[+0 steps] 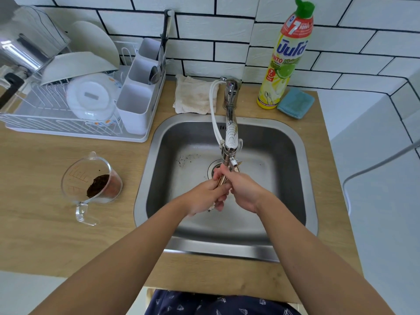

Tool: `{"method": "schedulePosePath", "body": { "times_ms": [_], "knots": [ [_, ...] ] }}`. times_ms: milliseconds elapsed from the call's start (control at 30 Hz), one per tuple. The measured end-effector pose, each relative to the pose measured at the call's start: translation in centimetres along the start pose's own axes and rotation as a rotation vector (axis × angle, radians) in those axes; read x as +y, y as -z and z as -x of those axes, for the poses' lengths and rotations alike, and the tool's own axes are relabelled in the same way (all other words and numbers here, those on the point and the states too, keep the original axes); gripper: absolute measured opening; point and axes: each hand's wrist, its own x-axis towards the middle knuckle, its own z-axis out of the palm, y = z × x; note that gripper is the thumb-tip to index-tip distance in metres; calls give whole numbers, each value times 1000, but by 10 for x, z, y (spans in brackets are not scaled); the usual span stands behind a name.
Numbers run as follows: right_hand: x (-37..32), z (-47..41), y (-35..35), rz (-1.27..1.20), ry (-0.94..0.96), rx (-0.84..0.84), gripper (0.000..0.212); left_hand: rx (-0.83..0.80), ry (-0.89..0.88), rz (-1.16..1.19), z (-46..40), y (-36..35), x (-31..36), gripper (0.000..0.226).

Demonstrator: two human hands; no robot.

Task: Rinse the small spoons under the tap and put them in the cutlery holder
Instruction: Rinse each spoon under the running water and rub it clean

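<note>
Over the steel sink (pixel 284 142), my left hand (pixel 204 196) and my right hand (pixel 244 189) meet just under the spout of the tap (pixel 230 137). Both hands are closed around a bundle of small gold-coloured spoons (pixel 221 180), whose handles show between my fingers; their bowls are mostly hidden. I cannot tell whether water is running. The white cutlery holder (pixel 136 103), with three compartments, stands at the right end of the dish rack, left of the sink; larger spoons stick out of its far compartments.
The dish rack (pixel 56 114) holds bowls, plates and a lid. A clear measuring jug (pixel 91 180) with dark grounds stands on the wooden counter left of the sink. A cloth (pixel 195 96), a dish soap bottle (pixel 284 62) and a blue sponge (pixel 295 103) sit behind the sink.
</note>
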Motion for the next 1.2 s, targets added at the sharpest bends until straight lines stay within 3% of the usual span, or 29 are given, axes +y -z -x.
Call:
{"method": "schedulePosePath", "body": {
  "times_ms": [100, 233, 367, 467, 600, 833, 1000, 1100, 1200],
  "knots": [
    [5, -4, 12, 24, 32, 71, 24, -24, 57, 137, 9, 5, -8, 27],
    [8, -2, 22, -31, 209, 148, 54, -114, 139, 251, 22, 13, -17, 28],
    [8, -5, 15, 30, 279, 206, 29, -91, 128, 271, 25, 7, -22, 28],
    [12, -9, 12, -11, 261, 216, 13, -1, 115, 287, 24, 4, -24, 26],
    [18, -9, 13, -175, 211, 127, 21, 38, 115, 288, 23, 6, -24, 26],
    [16, -9, 7, -62, 219, 456, 11, 68, 118, 257, 23, -3, -21, 29],
    [19, -4, 13, -186, 246, 251, 10, 105, 132, 337, 22, 0, -17, 33],
    [21, -4, 14, -105, 226, 311, 5, 81, 140, 354, 22, -1, -16, 34],
    [24, -8, 8, -96, 185, 436, 20, 51, 157, 383, 18, -2, -15, 33]
  ]
}}
